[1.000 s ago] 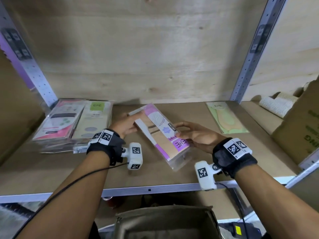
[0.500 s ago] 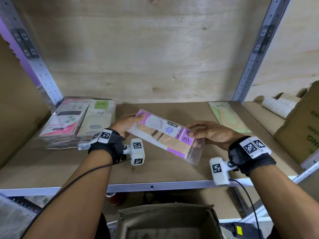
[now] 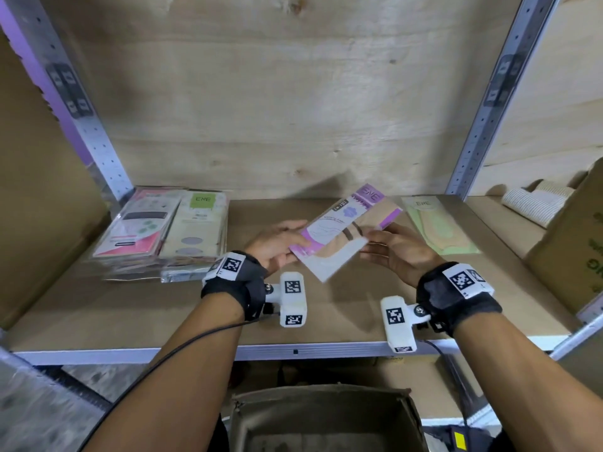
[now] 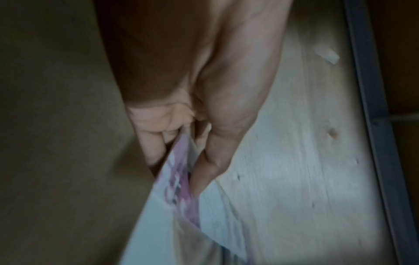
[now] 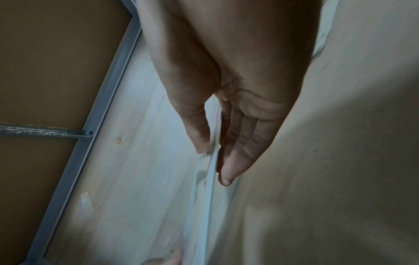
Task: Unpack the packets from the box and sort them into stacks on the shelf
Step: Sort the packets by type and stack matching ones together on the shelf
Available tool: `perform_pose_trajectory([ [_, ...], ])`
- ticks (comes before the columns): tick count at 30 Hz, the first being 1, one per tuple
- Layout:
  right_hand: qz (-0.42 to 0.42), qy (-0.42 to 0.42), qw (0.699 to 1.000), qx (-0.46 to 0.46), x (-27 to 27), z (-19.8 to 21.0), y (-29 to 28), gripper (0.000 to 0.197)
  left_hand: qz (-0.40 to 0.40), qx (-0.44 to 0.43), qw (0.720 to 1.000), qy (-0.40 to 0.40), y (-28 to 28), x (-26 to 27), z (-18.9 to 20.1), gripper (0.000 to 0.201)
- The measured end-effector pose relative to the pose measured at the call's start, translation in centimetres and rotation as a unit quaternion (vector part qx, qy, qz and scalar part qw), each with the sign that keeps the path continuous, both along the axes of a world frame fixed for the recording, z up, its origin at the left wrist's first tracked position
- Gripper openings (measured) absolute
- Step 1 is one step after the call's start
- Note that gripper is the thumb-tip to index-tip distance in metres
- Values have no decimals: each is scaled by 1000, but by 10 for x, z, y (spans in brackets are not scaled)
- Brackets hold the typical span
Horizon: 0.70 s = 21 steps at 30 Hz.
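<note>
Purple packet (image 3: pixel 346 231) held above the shelf (image 3: pixel 326 321), between green packet (image 3: pixel 439 226) and 2 left stacks (image 3: pixel 163 236). Pinched at opposite edges by left hand (image 3: pixel 277 247) and right hand (image 3: pixel 396 252). Probably light, thin, flexible, slick-wrapped; best gripped by both edges.

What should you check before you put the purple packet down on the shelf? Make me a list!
1. Left hand holds the purple packet: ok, thumb and fingers pinch its near left edge.
2. Right hand holds it too: ok, it pinches the right edge.
3. Packet clear of the shelf: ok, lifted and tilted.
4. Bare board between the left stacks and the green packet: ok.
5. A purple stack to match: not ok, none seen.
6. More packets in the box: cannot tell.
</note>
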State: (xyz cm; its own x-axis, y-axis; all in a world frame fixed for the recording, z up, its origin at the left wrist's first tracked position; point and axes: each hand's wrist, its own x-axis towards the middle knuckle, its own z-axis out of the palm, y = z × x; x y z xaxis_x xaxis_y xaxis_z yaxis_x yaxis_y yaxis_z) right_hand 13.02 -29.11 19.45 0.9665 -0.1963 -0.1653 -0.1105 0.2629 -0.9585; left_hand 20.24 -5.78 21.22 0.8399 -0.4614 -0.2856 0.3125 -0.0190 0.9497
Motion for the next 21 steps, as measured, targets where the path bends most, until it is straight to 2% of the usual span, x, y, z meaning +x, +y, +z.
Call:
perform_pose_trajectory([
  [4, -18, -31, 999, -1, 0, 2, 6, 19, -145, 131, 978, -74, -11, -12, -5, 39],
  [6, -9, -44, 999, 17, -1, 4, 6, 19, -195, 141, 967, -78, -17, -15, -6, 33],
  [7, 5, -51, 998, 26, -1, 4, 7, 25, -190, 138, 969, -78, -18, -15, -4, 34],
  [9, 44, -56, 997, 20, -2, 5, 7, 35, -121, 128, 980, -93, -17, -10, -1, 36],
  [11, 81, -44, 996, 1, -1, 3, 9, 39, -33, 81, 991, -104, -13, 1, 0, 26],
  [13, 122, -30, 992, -7, -2, 0, 12, 35, 38, 17, 994, -99, -10, 12, -1, 18],
  [15, 155, -24, 988, -19, -2, -3, 16, 27, 94, -8, 991, -94, -9, 21, -4, 13],
  [18, 180, -7, 982, -63, 0, -7, 17, 32, 156, -12, 984, -85, -5, 32, -9, 18],
  [21, 195, 1, 976, -98, 1, -8, 16, 32, 165, -8, 982, -89, 2, 37, -14, 13],
])
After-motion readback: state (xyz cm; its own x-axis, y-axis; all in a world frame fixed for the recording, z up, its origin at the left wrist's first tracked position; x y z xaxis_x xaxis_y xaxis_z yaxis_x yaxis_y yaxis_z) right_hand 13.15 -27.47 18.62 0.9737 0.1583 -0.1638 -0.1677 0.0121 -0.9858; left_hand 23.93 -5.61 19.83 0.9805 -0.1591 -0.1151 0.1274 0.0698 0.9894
